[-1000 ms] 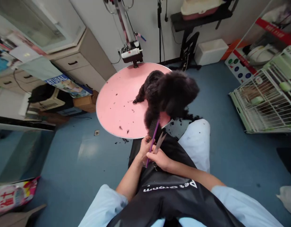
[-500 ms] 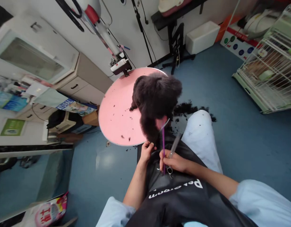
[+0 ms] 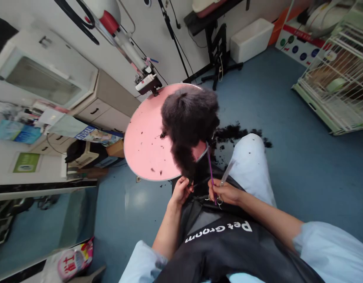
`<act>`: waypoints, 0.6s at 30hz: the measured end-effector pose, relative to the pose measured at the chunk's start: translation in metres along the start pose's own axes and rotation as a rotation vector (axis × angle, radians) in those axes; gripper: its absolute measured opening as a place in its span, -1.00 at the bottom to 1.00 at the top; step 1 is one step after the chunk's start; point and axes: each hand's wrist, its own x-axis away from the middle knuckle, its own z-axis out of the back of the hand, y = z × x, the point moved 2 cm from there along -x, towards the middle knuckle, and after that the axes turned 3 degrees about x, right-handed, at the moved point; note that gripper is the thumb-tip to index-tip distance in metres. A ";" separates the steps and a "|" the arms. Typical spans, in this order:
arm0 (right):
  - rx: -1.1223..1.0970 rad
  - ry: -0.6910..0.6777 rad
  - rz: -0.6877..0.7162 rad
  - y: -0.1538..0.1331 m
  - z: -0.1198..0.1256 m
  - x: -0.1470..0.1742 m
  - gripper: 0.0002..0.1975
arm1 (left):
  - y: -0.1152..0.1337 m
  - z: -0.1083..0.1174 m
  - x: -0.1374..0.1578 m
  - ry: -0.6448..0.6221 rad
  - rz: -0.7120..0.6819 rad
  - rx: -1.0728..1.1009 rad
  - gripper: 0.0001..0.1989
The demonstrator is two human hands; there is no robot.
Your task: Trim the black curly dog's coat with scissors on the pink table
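Note:
A fluffy black dog (image 3: pixel 189 116) stands on a round pink grooming table (image 3: pixel 144 143), with one leg (image 3: pixel 183 159) stretched over the near edge towards me. My left hand (image 3: pixel 181 190) is closed around the paw end of that leg; the paw itself is mostly hidden by the fingers. In my right hand (image 3: pixel 228 193) are a purple comb (image 3: pixel 210 162) and a pair of scissors (image 3: pixel 228 173), both pointing away from me. The comb appears edge-on, its tip near the table rim. Under both hands lies a black apron (image 3: pixel 217 236).
Clipped black hair (image 3: pixel 231 133) lies on the blue floor to the right, with small tufts on the table. A wire cage (image 3: pixel 340 82) stands at the right. Behind the table are a jointed arm (image 3: pixel 131 51), a black stand (image 3: pixel 221 55) and cabinets (image 3: pixel 110 92) on the left.
The dog's body has shifted slightly left. My right hand has moved right and a little away from me, turning the comb from teeth showing to edge-on. My left hand keeps hold of the leg.

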 end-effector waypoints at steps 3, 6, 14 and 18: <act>0.070 -0.035 -0.108 -0.005 -0.003 -0.011 -0.61 | -0.001 -0.004 0.002 -0.080 0.067 -0.001 -0.52; 0.057 -0.163 -0.093 -0.012 -0.002 -0.010 -0.59 | 0.004 -0.004 0.005 -0.121 0.065 0.036 -0.51; -0.014 -0.114 -0.129 -0.010 0.005 -0.010 -0.58 | 0.012 -0.005 0.004 -0.142 0.059 -0.020 -0.51; 0.023 -0.129 -0.075 -0.006 -0.004 -0.016 -0.59 | 0.008 0.011 -0.010 0.013 -0.060 -0.210 -0.56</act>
